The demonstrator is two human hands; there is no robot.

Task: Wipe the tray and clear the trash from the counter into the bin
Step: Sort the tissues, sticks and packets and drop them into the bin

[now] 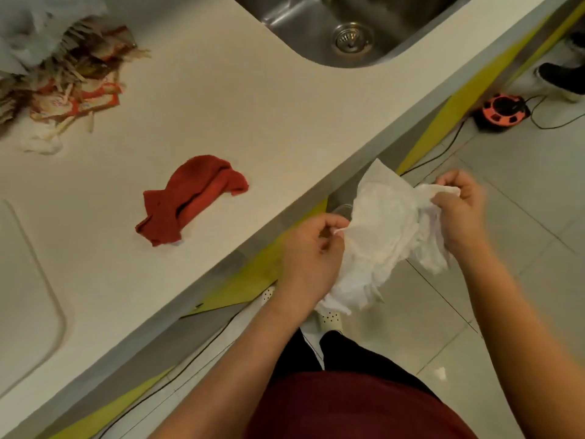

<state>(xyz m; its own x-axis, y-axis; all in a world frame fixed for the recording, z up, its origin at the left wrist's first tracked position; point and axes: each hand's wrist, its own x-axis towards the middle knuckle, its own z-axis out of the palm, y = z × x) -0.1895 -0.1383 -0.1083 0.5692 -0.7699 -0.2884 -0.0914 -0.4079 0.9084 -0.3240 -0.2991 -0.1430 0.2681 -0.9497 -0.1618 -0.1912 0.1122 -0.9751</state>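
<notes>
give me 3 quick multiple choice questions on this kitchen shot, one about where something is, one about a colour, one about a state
1. Where does the trash pile lie?
A. in the sink
B. on the counter, far left
C. on the floor

2. What colour is the cloth on the counter?
A. red
B. blue
C. green

3. What are the hands doing?
A. both resting flat on the counter
B. both gripping white crumpled paper
C. one holding the cloth

Answers:
1 B, the wrappers and sticks sit on the counter left of the sink.
2 A, it is plainly red.
3 B, the left hand and right hand pinch the white crumpled paper off the counter's edge.
</notes>
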